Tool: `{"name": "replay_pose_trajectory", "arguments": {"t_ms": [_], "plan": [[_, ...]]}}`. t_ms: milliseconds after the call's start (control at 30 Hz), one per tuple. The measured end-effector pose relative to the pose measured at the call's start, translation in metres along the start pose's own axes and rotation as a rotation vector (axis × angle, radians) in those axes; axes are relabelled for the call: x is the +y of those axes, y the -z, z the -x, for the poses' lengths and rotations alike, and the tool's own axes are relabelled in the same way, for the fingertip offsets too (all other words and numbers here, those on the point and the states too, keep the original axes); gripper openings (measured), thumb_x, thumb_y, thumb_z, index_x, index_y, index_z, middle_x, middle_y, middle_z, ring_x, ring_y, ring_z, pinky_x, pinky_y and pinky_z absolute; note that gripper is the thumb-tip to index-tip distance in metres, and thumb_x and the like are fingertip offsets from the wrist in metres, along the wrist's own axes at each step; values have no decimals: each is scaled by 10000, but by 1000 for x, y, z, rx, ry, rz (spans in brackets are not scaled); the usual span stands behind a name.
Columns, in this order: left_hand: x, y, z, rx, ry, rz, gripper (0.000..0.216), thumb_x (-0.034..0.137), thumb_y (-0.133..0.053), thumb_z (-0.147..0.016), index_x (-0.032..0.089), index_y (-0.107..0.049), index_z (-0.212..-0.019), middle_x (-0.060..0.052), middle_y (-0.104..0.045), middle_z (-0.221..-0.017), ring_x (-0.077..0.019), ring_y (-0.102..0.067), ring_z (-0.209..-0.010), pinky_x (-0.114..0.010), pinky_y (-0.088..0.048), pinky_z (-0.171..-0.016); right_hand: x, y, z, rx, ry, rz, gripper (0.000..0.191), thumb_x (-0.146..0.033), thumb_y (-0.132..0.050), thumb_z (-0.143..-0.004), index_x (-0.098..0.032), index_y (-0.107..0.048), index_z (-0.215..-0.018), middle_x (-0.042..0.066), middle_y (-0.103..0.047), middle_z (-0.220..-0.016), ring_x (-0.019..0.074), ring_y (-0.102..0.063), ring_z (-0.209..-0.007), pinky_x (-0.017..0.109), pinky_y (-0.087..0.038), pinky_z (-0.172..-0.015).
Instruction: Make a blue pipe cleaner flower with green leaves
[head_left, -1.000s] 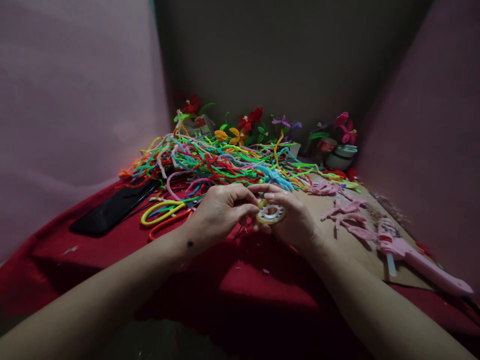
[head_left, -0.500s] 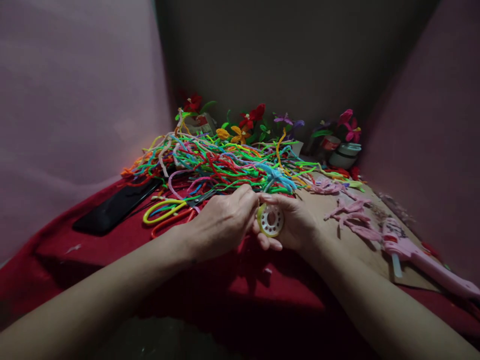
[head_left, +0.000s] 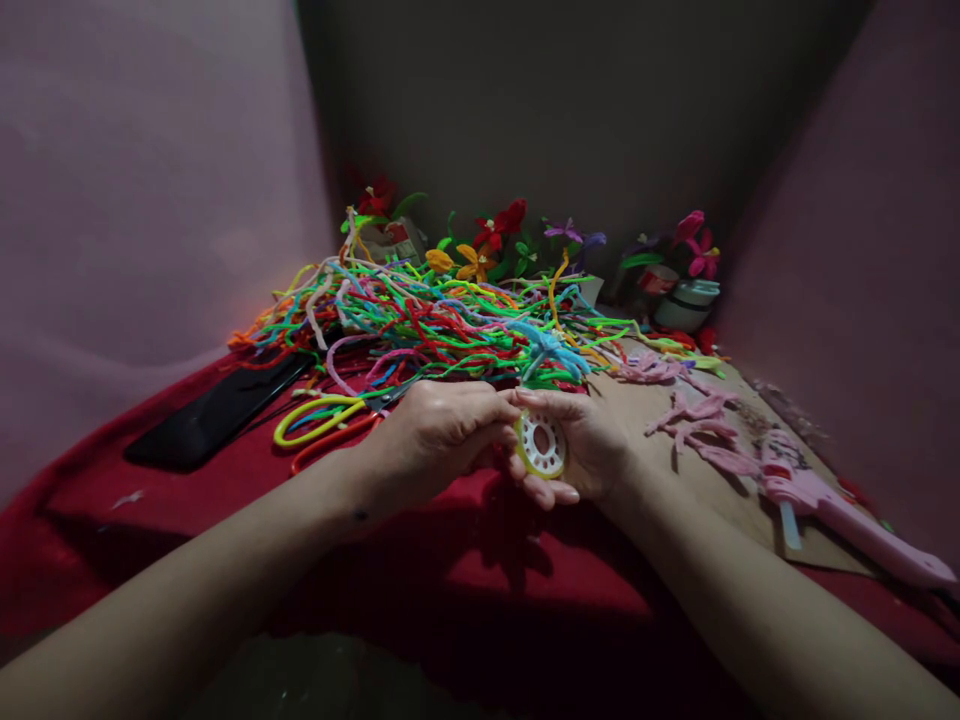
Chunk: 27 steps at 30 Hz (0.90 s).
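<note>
My right hand (head_left: 581,435) is closed around a small roll of tape (head_left: 541,444), which has a white spool with holes and a yellowish outer rim. Its thumb and fingertips meet those of my left hand (head_left: 442,420) at the roll's upper left edge. My left hand is pinched there, and whatever lies between its fingers is hidden. Just behind both hands a light blue pipe-cleaner flower (head_left: 551,350) rests on the heap of pipe cleaners (head_left: 427,310). Scissors (head_left: 319,418) with yellow and orange handles lie beside my left wrist.
A black phone (head_left: 217,410) lies left on the red cloth (head_left: 172,500). Right, a pink glue gun (head_left: 832,500) and pink fuzzy pieces (head_left: 701,425) rest on cardboard (head_left: 675,490). Pipe-cleaner flowers (head_left: 499,230) and a pale jar (head_left: 688,303) stand at the back.
My left hand has turned slightly and lies flatter, with its fingertips still at the roll. The tape roll has tilted a little in my right hand. The whole view has shifted slightly.
</note>
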<state>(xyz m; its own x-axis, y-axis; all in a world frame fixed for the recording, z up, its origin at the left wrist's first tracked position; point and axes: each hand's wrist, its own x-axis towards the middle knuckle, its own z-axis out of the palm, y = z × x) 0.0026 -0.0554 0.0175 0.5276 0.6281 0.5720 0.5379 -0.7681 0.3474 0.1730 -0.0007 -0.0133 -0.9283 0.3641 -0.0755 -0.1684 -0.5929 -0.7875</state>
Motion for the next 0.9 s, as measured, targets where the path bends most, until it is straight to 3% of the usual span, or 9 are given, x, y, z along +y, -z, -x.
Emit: {"name": "replay_pose_trajectory", "arguments": {"t_ms": [133,300,467,633,800,900], "plan": [[1,0,-2,-1,-4,30,180,99,-460,-822,159,-609,-741,19,-580,-605,-57,-516,-514,-148,-397,-499,3,2,-2,-47,-14,-32,260,-357,-363,-797,-136,-500,-802,75,-672,-569,189,-617,-390,181,-343,-227],[2,3,-8,-10,160,148,147,156,-476,-824,141,-618,-787,7,-595,-599,-75,-543,-522,-163,-409,-502,4,0,-4,-107,-43,-79,324,-358,-343,-782,-101,-539,-765,95,-667,-573,187,-617,-397,184,-348,-229],[2,9,-15,-159,281,254,151,193,-515,-808,161,-643,-882,9,-660,-633,-85,-585,-529,-168,-439,-518,1,-1,-1,-65,-46,-85,349,-398,-341,-788,-116,-539,-736,74,-663,-581,183,-619,-391,176,-329,-213],[2,7,-17,-114,151,131,155,178,-509,-784,183,-664,-775,10,-613,-577,-74,-541,-484,-169,-402,-480,2,3,-2,-56,-70,-73,345,-418,-361,-782,-127,-529,-702,76,-662,-563,170,-604,-369,168,-327,-209],[-1,-2,-17,-110,182,259,226,238,-452,-826,175,-636,-710,1,-586,-560,-81,-524,-450,-186,-407,-448,3,7,-1,-30,-60,-59,326,-420,-353,-789,-143,-507,-714,57,-656,-547,167,-589,-346,171,-313,-203],[-4,-5,-17,-118,100,264,195,186,-451,-817,173,-629,-737,6,-592,-569,-79,-538,-481,-178,-415,-475,3,8,-2,-38,-59,-67,313,-407,-350,-776,-139,-506,-732,63,-652,-543,167,-576,-335,177,-314,-203]]}}
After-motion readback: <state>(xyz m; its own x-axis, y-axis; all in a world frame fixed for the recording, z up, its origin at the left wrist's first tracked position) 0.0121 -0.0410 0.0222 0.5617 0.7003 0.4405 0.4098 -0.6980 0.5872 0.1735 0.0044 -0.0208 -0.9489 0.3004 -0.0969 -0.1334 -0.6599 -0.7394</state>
